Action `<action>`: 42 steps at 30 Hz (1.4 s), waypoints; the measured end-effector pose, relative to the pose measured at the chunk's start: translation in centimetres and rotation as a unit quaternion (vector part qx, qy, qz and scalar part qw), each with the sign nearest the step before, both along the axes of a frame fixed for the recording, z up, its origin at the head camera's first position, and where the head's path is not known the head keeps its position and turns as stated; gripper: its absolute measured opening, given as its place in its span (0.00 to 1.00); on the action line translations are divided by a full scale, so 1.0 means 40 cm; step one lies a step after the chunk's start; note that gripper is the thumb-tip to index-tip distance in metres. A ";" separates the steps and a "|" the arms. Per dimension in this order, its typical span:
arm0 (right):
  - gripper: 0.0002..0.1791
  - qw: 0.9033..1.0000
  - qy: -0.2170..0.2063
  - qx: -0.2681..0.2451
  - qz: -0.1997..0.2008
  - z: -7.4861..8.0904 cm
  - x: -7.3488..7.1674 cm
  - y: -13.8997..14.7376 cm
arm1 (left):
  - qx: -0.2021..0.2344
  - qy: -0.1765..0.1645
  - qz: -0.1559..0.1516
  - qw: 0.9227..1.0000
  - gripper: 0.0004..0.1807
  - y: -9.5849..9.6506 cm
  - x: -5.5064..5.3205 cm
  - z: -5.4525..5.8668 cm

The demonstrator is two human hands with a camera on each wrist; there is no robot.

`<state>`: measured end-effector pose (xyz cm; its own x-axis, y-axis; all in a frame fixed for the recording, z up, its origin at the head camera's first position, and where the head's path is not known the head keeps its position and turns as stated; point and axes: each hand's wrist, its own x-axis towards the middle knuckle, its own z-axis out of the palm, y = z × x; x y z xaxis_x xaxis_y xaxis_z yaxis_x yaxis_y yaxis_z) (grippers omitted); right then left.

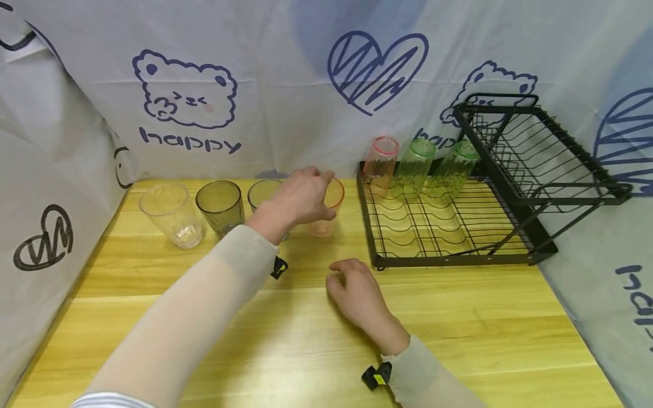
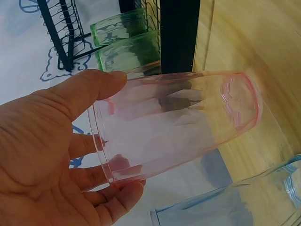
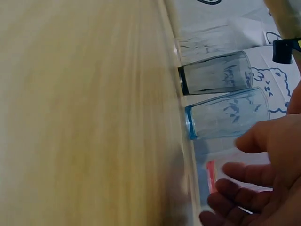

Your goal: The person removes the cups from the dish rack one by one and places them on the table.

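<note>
Pink glass sits beneath your left hand in the head view, at the right end of a row along the back of the wooden table. Next to it, partly hidden by your hand, stands a blue-tinted glass; further left come a dark glass and a clear glass, all mouth up. Off to the right you have a black dish rack, with a red-rimmed glass and two green glasses upside down along its back. Your right hand is over the table, near the front left corner of the rack, fingers loosely bent and holding nothing. Behind hangs a white cloth printed with bears and a heart.

From the left wrist, you see your thumb on one side of the pink glass's rim and your fingers on the other, gripping it near the top. The blue-tinted glass is near it, and the green glasses show beyond.

From the right wrist, your right hand's relaxed fingers cover part of the pink glass; its reddish base shows past them. You can't tell whether that base touches the table.
</note>
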<state>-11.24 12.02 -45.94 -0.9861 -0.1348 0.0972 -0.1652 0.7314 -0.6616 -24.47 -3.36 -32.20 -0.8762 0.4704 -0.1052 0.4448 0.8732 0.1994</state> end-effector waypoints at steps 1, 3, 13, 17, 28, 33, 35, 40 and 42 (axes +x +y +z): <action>0.16 1.000 0.006 0.018 0.004 0.001 0.002 -0.001 | -0.003 0.001 -0.001 1.000 0.51 0.001 -0.001 0.000; 0.17 0.999 0.017 0.042 0.012 -0.001 0.004 -0.002 | -0.009 0.001 -0.002 1.000 0.51 0.002 -0.003 0.000; 0.19 0.998 0.028 0.055 0.009 -0.006 0.005 0.007 | -0.035 -0.006 -0.002 0.999 0.51 0.009 -0.017 -0.014; 0.19 0.998 0.024 0.052 0.009 -0.008 0.003 0.010 | -0.034 -0.020 0.002 0.999 0.52 0.011 -0.020 -0.017; 0.18 0.999 0.005 0.043 0.009 -0.010 0.000 0.013 | -0.030 -0.023 0.001 0.999 0.51 0.015 -0.019 -0.023; 0.18 0.999 0.004 0.042 0.008 -0.012 0.000 0.013 | -0.035 -0.024 0.000 0.999 0.51 0.018 -0.017 -0.027; 0.17 0.999 0.005 0.041 0.007 -0.013 0.000 0.013 | -0.035 -0.024 0.001 0.999 0.51 0.018 -0.017 -0.028; 0.17 0.999 0.003 0.040 0.009 -0.013 0.001 0.014 | -0.036 -0.020 0.000 0.999 0.50 0.018 -0.018 -0.031; 0.17 0.999 0.003 0.041 0.009 -0.013 0.001 0.014 | -0.037 -0.018 -0.002 0.999 0.50 0.018 -0.020 -0.031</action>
